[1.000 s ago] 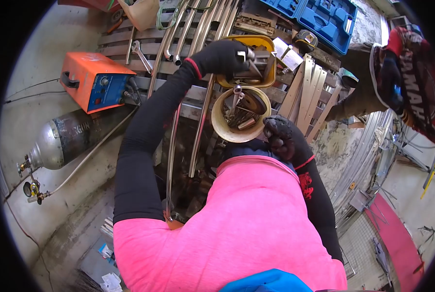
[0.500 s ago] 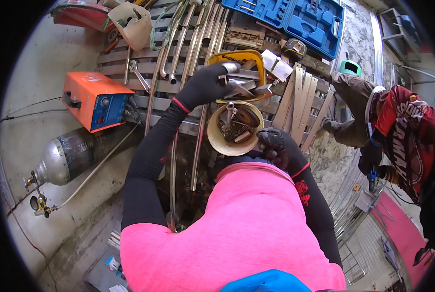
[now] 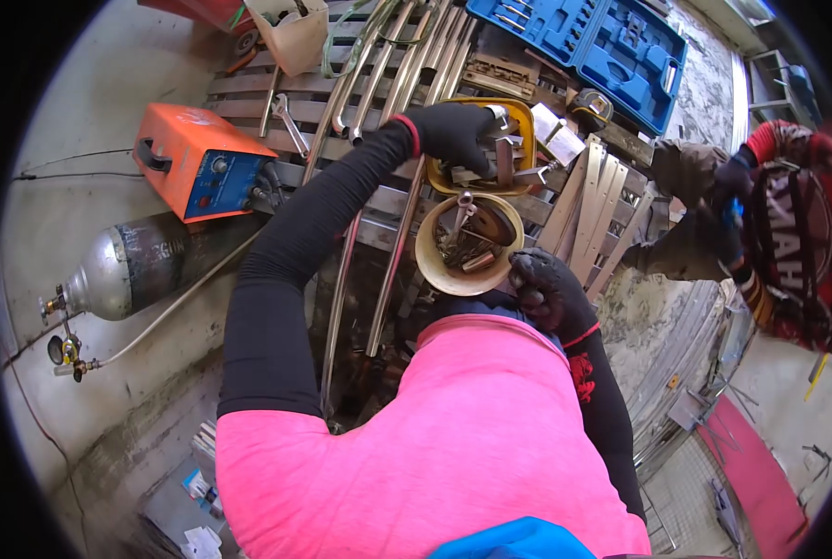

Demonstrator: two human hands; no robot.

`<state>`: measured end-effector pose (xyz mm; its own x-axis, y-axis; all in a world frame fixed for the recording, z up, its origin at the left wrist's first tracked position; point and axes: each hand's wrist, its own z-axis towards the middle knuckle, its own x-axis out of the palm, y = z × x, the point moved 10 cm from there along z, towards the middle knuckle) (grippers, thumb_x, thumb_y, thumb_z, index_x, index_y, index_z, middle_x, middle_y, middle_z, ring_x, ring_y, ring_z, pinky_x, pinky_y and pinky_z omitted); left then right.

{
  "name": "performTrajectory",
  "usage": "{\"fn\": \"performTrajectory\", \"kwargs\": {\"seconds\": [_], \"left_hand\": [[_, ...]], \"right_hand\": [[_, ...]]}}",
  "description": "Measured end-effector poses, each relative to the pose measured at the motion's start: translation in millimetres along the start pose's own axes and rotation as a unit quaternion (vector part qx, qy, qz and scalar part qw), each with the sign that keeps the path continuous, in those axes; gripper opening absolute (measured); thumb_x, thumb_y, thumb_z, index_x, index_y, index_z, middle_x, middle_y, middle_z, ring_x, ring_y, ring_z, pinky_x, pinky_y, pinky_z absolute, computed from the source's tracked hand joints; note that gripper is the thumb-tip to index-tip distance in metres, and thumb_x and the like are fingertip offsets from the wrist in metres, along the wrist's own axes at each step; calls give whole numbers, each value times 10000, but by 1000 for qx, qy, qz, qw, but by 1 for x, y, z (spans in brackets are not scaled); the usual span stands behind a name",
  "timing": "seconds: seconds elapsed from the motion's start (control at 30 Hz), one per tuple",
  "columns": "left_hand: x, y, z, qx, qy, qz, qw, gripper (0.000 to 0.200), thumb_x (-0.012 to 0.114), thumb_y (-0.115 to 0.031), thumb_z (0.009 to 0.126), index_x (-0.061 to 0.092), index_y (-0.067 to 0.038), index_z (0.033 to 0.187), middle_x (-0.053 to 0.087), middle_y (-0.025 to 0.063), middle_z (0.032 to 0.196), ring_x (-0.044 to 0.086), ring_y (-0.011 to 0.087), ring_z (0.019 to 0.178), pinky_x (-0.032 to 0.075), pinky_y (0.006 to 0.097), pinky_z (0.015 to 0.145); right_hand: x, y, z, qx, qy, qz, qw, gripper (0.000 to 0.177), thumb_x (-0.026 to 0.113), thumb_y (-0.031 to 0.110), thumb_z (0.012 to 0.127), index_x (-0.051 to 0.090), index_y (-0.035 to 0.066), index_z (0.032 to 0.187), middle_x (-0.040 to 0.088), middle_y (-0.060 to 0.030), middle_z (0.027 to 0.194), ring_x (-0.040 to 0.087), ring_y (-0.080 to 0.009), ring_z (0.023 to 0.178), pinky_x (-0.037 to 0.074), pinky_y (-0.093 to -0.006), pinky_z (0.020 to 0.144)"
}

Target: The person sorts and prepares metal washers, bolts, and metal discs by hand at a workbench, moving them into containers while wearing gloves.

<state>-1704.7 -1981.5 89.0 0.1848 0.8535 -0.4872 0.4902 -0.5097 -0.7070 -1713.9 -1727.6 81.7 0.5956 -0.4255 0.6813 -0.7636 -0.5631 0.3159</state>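
My left hand [image 3: 455,136], in a black glove, reaches into the yellow container [image 3: 529,126]. Its thumb and fingers are spread apart around metal pieces, and a pale, shiny patch shows at one fingertip. Metal brackets and offcuts lie in this container. Just below it, a cream bucket [image 3: 423,263] holds an adjustable wrench [image 3: 463,207], a brown disc [image 3: 496,226] and small metal parts. My right hand [image 3: 548,291], also gloved, is closed beside the bucket's right rim. Its fingers are curled together, and what they hold, if anything, is hidden.
Long metal tubes [image 3: 399,252] and flat bars [image 3: 591,210] lie on the slatted bench. A blue tool case [image 3: 612,56] and tape measure [image 3: 591,107] are behind. At left stand an orange welding machine [image 3: 202,163] and gas cylinder [image 3: 146,265]. Another person [image 3: 798,233] works at right.
My left hand has moved right and deeper into the yellow container. My right hand stays by the bucket. The view has shifted, and the other person has bent further over with hands raised.
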Motion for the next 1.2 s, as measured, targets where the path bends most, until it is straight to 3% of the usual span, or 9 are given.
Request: {"fn": "performTrajectory", "kwargs": {"seconds": [0.07, 0.13, 0.23, 0.43, 0.6, 0.87, 1.0, 1.13, 1.2], "left_hand": [[-7, -7, -12, -23, -140, 195, 970, 722, 837, -470, 690, 638, -20, 1219, 657, 197, 1085, 678, 338, 979, 543, 410, 838], [2, -15, -23, -46, -164, 215, 961, 755, 868, -429, 638, 631, -29, 1232, 636, 201, 1092, 665, 383, 990, 546, 434, 837], [-1, -25, -33, 21, -291, 235, 927, 923, 871, -385, 663, 480, -53, 1430, 649, 189, 1035, 676, 374, 913, 543, 460, 771], [4, -35, -40, 11, -307, 281, 909, 862, 815, -435, 719, 494, -83, 1437, 693, 164, 890, 701, 370, 797, 561, 440, 720], [-7, -25, -32, -24, -227, 226, 947, 898, 798, -435, 679, 500, -86, 1452, 715, 204, 1020, 715, 333, 913, 571, 433, 806], [-56, -23, -18, -9, -139, 241, 960, 630, 736, -346, 662, 684, -41, 1211, 732, 196, 955, 717, 343, 855, 570, 410, 795], [-67, -4, -20, 35, -108, 150, 982, 661, 731, -337, 699, 649, -24, 1275, 723, 214, 950, 708, 309, 844, 555, 395, 793], [-73, 2, -54, 57, -106, 160, 980, 719, 702, -359, 783, 547, -22, 1400, 670, 209, 1185, 675, 259, 990, 522, 355, 882], [-81, 17, -77, 74, -183, -44, 979, 731, 742, -340, 768, 559, 6, 1385, 713, 130, 1062, 667, 196, 862, 531, 323, 833]], "right_hand": [[0, -1, 2, -1, 14, -1, 1000, 173, 679, 251, 967, 589, 109, 1010, 599, -19, 797, 431, -37, 492, 298, -163, 368], [-2, -2, 3, 0, 15, -3, 1000, 173, 675, 254, 970, 590, 109, 1011, 599, -19, 798, 430, -36, 491, 299, -163, 368], [-2, -2, 2, 1, 15, -3, 1000, 173, 672, 259, 972, 591, 111, 1012, 599, -19, 799, 427, -36, 488, 299, -162, 368], [3, 0, 0, 4, 17, -12, 1000, 171, 672, 262, 973, 584, 118, 1001, 595, -16, 802, 423, -33, 489, 296, -166, 365], [-1, -1, 1, 0, 22, -24, 999, 179, 671, 266, 973, 568, 122, 998, 593, -15, 806, 422, -32, 493, 293, -165, 366], [-2, -3, 2, 3, 17, -16, 1000, 173, 647, 258, 993, 566, 113, 944, 575, 2, 766, 418, -32, 461, 294, -174, 344], [0, -1, 3, 2, 16, -16, 1000, 186, 656, 264, 987, 567, 108, 937, 570, -2, 763, 416, -35, 461, 291, -175, 347], [-4, 1, 2, -7, 13, -25, 1000, 190, 661, 264, 983, 568, 103, 945, 563, -11, 765, 404, -39, 464, 283, -173, 353], [-4, 0, 4, -5, 26, -19, 999, 189, 660, 263, 983, 568, 101, 952, 563, -13, 771, 402, -40, 466, 280, -172, 354]]}}
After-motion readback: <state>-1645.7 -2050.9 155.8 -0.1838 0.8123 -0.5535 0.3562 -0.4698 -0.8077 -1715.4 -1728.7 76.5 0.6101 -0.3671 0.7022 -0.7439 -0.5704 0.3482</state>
